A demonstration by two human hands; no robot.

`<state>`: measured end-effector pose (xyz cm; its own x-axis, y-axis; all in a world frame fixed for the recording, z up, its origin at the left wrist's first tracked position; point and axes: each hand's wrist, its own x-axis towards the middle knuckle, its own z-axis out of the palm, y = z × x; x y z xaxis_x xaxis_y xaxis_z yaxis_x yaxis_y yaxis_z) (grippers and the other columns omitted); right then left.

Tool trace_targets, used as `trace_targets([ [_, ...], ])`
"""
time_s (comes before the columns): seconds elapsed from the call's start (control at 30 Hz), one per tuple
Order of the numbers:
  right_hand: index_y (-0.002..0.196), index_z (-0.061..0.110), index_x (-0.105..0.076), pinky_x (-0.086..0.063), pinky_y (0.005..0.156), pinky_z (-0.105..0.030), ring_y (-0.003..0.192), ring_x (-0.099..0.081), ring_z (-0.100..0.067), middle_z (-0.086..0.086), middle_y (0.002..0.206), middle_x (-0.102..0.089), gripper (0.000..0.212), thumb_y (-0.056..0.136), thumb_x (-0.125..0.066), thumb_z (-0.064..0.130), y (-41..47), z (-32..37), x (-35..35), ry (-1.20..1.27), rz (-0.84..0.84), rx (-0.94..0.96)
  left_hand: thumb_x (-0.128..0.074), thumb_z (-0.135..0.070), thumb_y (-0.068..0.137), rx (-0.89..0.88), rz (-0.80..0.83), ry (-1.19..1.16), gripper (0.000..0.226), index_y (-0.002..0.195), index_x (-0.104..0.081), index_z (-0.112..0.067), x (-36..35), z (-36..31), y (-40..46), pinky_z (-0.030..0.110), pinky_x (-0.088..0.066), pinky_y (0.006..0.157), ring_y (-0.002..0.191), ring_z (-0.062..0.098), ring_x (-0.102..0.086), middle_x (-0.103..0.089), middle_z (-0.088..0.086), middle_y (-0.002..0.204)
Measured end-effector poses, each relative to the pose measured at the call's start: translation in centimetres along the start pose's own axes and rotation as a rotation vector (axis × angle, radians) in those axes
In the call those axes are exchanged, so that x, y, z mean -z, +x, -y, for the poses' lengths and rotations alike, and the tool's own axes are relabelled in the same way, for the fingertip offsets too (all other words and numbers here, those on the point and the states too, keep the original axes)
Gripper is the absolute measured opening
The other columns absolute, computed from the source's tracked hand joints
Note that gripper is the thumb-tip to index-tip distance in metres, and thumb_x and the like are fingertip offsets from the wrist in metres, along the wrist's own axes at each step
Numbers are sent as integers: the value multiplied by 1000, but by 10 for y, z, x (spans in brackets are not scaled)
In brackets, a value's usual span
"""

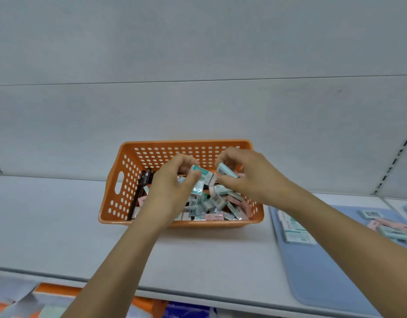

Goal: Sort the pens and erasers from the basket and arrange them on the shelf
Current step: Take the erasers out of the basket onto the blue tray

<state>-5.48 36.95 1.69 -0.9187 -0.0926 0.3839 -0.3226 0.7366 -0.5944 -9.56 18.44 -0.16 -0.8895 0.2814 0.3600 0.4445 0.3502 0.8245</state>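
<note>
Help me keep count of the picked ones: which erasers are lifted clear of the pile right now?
Two teal erasers: one pinched by the left hand, one pinched by the right hand, both above the orange basket. The others lie loose inside.

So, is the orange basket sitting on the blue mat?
No, the orange basket stands on the bare grey shelf, left of the blue mat.

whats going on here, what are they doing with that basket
A person is sorting stationery out of an orange basket on a shelf. The left hand grips a couple of teal-wrapped erasers, and the right hand pinches another teal eraser above the basket. Many erasers and some dark pens remain inside. Other erasers already lie on a blue mat to the right.
</note>
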Motion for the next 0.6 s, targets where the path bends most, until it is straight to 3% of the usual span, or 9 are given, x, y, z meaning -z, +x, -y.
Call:
trace_targets([
  [0.07,88,27,-63,-54,65,-23,73,-63,-4,8,84,-66,15,80,-75,19,-16,-3,17,127,-40,-41,-61,-22,94,-5,39,-59,10,96,-60,-32,-9,-13,-9,46,-58,76,94,11,-65,-64,-13,97],
  [0.17,87,20,-70,-36,39,-18,43,-48,-5,0,77,-65,12,80,-76,12,-49,-22,44,427,-67,-164,-62,-22,93,-79,119,-126,13,94,-61,-35,-30,-32,-26,34,-58,78,94,2,-65,-64,-18,96],
  [0.27,88,22,-71,-30,39,-17,42,-38,-10,0,72,-60,13,82,-74,11,-85,-52,63,453,-66,-321,-63,-26,92,-117,230,-156,12,95,-61,-37,-64,-47,-44,18,-54,68,92,-3,-62,-63,-20,96],
  [0.37,85,25,-70,-33,41,-19,44,-41,-6,3,72,-60,6,83,-73,20,-117,-81,71,269,-24,-435,-62,-28,92,-68,353,-186,9,96,-61,-36,-105,-52,-54,15,-45,56,84,-4,-59,-62,-16,96],
  [0.5,90,33,-65,-40,61,-16,65,-50,2,11,81,-58,11,82,-71,34,-161,-111,83,-255,78,-523,-63,-22,92,-1,432,-235,11,95,-63,-32,-150,-54,-58,16,-40,52,74,1,-57,-61,-12,93],
  [0.57,91,36,-61,-43,67,-17,75,-53,0,15,84,-56,8,85,-66,34,-180,-121,93,-355,126,-577,-63,-22,92,57,464,-267,12,93,-63,-34,-165,-54,-60,14,-37,47,69,2,-57,-63,-11,97],
  [0.6,90,38,-59,-47,73,-24,79,-54,-3,15,85,-55,7,85,-64,35,-187,-125,97,-391,144,-593,-62,-22,92,85,477,-284,12,92,-63,-34,-172,-55,-61,13,-36,45,68,1,-57,-63,-9,99],
])
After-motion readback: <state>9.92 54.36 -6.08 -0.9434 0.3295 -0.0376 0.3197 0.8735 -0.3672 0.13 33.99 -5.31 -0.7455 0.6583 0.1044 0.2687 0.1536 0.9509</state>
